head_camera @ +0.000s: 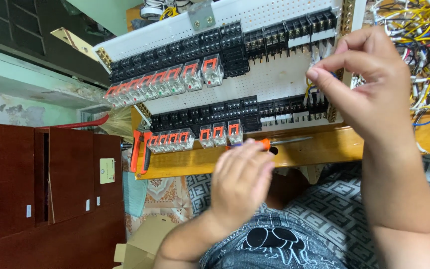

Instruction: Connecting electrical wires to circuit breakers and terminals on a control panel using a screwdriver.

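Note:
My left hand (pixel 240 184) grips an orange-handled screwdriver (pixel 264 144); its metal shaft lies along the wooden bench edge (pixel 324 149), pointing right. My right hand (pixel 369 89) is raised at the right side of a white perforated panel (pixel 274 74), with thumb and forefinger pinched on thin yellow and blue wires (pixel 312 89) next to the black terminal blocks (pixel 294 107). Rows of clear relays with orange tops (pixel 175 79) sit in black sockets across the panel.
Orange-handled pliers (pixel 138 152) hang at the bench's left end. A tangle of white, yellow and blue wires (pixel 419 45) fills the upper right. A dark brown wooden cabinet (pixel 36 184) stands at the left, with a cardboard box (pixel 143 244) below it.

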